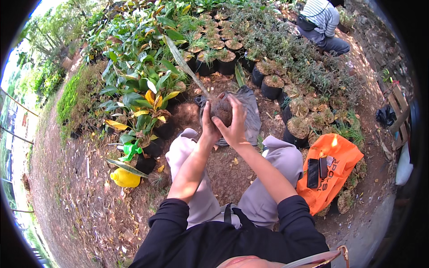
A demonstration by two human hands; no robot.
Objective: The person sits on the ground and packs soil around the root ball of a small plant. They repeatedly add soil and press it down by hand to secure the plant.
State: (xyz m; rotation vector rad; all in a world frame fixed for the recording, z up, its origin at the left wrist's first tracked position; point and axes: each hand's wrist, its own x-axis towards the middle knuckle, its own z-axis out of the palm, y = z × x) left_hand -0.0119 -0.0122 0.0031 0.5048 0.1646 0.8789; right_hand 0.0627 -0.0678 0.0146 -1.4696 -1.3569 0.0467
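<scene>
Between my two hands is a round brown root ball [222,112], with my left hand [209,124] on its left side and my right hand [233,120] around its right. One long mottled leaf [182,62] rises from it towards the upper left. Beneath the root ball, a dark plastic sheet or bag [252,115] lies crumpled on the soil. Another striped leaf [240,74] stands just behind that plastic. To my left, a detached pointed leaf [125,166] lies across a yellow plastic bottle [125,178], near a green spray-trigger head [131,150].
Black nursery bags of soil [271,87] stand in rows ahead and to the right. Leafy plants [134,80] crowd the left. Two phone-like devices, one a black smartphone [313,173], lie on an orange bag [330,196]. A person [321,25] crouches at the upper right.
</scene>
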